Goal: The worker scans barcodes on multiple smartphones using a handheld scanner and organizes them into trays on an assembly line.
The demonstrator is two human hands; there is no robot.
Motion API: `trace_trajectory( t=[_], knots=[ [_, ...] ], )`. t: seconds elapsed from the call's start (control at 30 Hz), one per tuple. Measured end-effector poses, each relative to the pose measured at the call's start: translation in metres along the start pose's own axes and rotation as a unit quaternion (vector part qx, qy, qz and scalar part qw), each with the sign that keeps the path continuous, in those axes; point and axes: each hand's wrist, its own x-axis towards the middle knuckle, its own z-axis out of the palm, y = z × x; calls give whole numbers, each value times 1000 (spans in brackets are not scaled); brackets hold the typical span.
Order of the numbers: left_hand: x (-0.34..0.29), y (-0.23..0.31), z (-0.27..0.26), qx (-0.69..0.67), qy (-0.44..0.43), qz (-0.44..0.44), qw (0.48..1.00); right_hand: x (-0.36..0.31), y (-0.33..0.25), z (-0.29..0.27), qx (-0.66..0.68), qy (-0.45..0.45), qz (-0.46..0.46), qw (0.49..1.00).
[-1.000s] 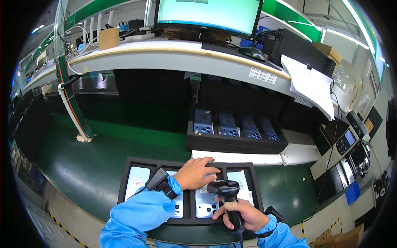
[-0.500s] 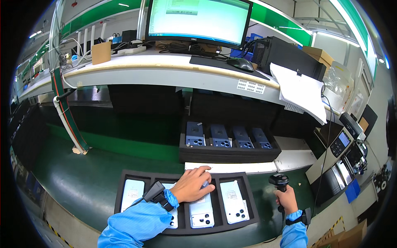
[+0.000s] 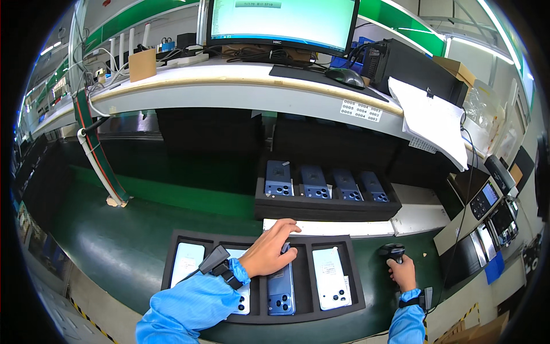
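Note:
A black foam tray (image 3: pixel 358 286) lies before me, with phones in its slots, camera ends nearest me. My left hand (image 3: pixel 269 252) reaches over the tray, thumb and fingers around the far end of a dark blue phone (image 3: pixel 281 292) in the third slot. That end looks slightly raised; the grip is partly hidden. Paler-looking phones lie on both sides: a left phone (image 3: pixel 188 261), one partly under my left wrist, and a right phone (image 3: pixel 331 278) with a label. Right of the tray, my right hand (image 3: pixel 404 272) is closed round the handle of a black barcode scanner (image 3: pixel 392 250).
Beyond, another black foam tray (image 3: pixel 326 211) holds several blue phones. Above it runs a shelf (image 3: pixel 229 94) with a monitor (image 3: pixel 281 23), mouse (image 3: pixel 345 77) and hanging papers (image 3: pixel 432 114). A device with a small screen (image 3: pixel 484 200) stands at right. A post (image 3: pixel 97 149) rises at left.
The phone under my left hand looked pale with a label; now its back shows dark blue. The whole view has shifted slightly. My right hand still holds the scanner.

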Motion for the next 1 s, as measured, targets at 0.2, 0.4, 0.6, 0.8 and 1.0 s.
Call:
trace_trajectory(
  t=[0.2,0.4,0.6,0.8,1.0],
  knots=[
    [-2,-17,6,11,78,90,993,14,17,11,82,-16,-26,996],
    [3,3,8,3,55,46,997,9,13,-16,-2,-34,-9,999],
    [-1,-1,0,1,-68,-55,996,8,7,-5,-25,-51,-32,998],
    [-2,-4,6,18,-29,-14,999,-3,-3,-6,-27,-29,-36,999],
    [-1,-3,7,8,-37,-25,999,-7,-7,-9,-47,-34,-25,998]
  ],
)
